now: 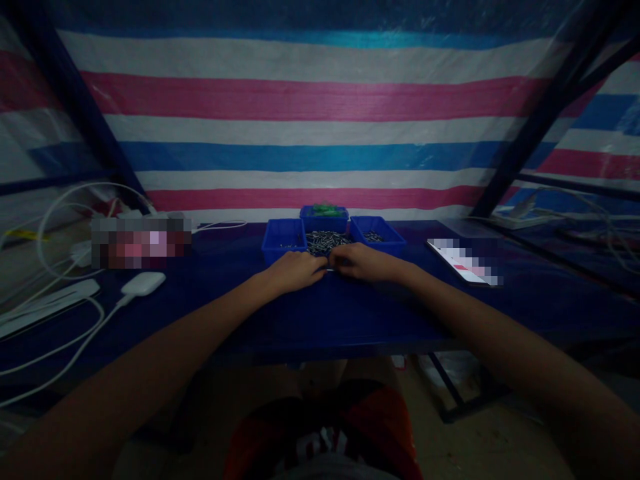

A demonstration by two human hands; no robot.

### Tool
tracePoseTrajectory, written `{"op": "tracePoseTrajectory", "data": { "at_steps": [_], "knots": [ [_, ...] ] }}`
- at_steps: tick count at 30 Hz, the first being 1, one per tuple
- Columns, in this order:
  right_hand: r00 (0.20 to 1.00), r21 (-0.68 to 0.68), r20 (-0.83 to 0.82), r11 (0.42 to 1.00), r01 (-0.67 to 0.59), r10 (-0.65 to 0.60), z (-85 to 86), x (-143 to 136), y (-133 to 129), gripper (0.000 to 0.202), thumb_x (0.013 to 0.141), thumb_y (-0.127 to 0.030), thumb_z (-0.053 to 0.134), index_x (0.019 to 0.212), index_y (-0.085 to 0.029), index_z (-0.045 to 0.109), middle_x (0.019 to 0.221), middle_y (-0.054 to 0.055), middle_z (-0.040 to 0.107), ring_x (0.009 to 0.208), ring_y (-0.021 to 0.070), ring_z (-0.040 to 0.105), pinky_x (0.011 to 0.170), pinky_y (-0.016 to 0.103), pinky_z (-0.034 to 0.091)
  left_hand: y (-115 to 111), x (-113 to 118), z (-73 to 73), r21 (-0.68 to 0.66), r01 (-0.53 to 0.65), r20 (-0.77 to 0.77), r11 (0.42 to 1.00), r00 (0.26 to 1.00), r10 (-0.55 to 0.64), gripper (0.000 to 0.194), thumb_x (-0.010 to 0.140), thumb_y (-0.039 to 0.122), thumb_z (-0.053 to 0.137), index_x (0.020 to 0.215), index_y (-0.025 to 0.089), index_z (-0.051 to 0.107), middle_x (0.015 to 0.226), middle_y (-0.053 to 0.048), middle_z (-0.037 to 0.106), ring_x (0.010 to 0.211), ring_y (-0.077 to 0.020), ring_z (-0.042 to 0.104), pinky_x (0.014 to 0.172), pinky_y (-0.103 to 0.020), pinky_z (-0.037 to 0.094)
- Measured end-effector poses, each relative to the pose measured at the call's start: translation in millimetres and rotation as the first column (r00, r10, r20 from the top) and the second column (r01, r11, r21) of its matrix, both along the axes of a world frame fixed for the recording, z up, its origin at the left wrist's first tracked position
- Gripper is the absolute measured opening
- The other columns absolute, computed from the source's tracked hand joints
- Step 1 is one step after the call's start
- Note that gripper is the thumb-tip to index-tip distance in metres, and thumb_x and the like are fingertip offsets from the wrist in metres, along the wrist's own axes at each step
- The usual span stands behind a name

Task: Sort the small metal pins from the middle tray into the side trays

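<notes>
A heap of small, shiny, elongated metal pieces (327, 241) lies at the middle of the blue table, right in front of my hands. My left hand (296, 270) rests at the near left of the heap, fingers bent together beside the left blue bin (283, 231). Opposite it, my right hand (364, 262) has curled fingers pinched at the heap's near right edge. Whatever sits between the fingertips is too small and dark to make out. A few metal bits lie in the left bin; more fill part of the right blue bin (387, 230).
Behind the heap stands a blue bin (324, 212) with green contents. A phone (463, 263) lies to the right. White cables, a white charger case (144, 284) and a blurred-out item (140, 243) occupy the left. Striped sheeting (320, 100) hangs behind the table (320, 320).
</notes>
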State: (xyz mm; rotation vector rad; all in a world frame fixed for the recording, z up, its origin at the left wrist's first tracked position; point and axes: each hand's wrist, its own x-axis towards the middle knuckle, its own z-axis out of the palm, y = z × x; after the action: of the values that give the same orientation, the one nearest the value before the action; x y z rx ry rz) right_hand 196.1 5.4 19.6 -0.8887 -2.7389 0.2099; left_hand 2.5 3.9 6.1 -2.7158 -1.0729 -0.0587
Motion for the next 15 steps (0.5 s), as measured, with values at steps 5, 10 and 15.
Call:
{"op": "tracePoseTrajectory", "data": {
  "at_steps": [5,10,15],
  "knots": [
    [0.992,0.047,0.093,0.996,0.077,-0.081,0.2,3.1,1.9,0.023,0.073,-0.007,0.043,0.089,-0.015,0.058,0.087,0.006,0.062,0.078,0.0154,0.056,0.074,0.028,0.041,2.4,-0.7,-0.9,-0.019,0.008,0.01,1.0,1.0,-0.008,0.029,0.088,0.034,0.031,0.099,0.019,0.054,0.079,-0.007,0.063,0.069,-0.0184,0.06,0.059,-0.028,0.042],
    [0.986,0.034,0.142,0.996,0.084,-0.088,-3.1,2.9,2.1,0.038,0.073,-0.006,0.041,0.108,-0.012,0.055,0.109,0.012,0.059,0.096,0.0197,0.055,0.085,0.033,0.039,0.9,-0.1,-0.1,-0.018,0.007,0.01,1.0,1.0,-0.007,0.029,0.088,0.034,0.032,0.099,0.019,0.054,0.08,-0.007,0.063,0.069,-0.0181,0.06,0.06,-0.028,0.042],
    [0.989,0.056,0.124,0.995,0.078,-0.084,-2.5,4.7,3.7,0.039,0.074,-0.005,0.04,0.111,-0.012,0.053,0.108,0.011,0.059,0.099,0.0191,0.055,0.087,0.033,0.039,0.3,0.0,0.4,-0.014,0.01,0.011,1.0,1.0,-0.01,0.028,0.088,0.033,0.031,0.097,0.02,0.054,0.08,-0.007,0.063,0.069,-0.0189,0.06,0.059,-0.028,0.041]
  ]
}}
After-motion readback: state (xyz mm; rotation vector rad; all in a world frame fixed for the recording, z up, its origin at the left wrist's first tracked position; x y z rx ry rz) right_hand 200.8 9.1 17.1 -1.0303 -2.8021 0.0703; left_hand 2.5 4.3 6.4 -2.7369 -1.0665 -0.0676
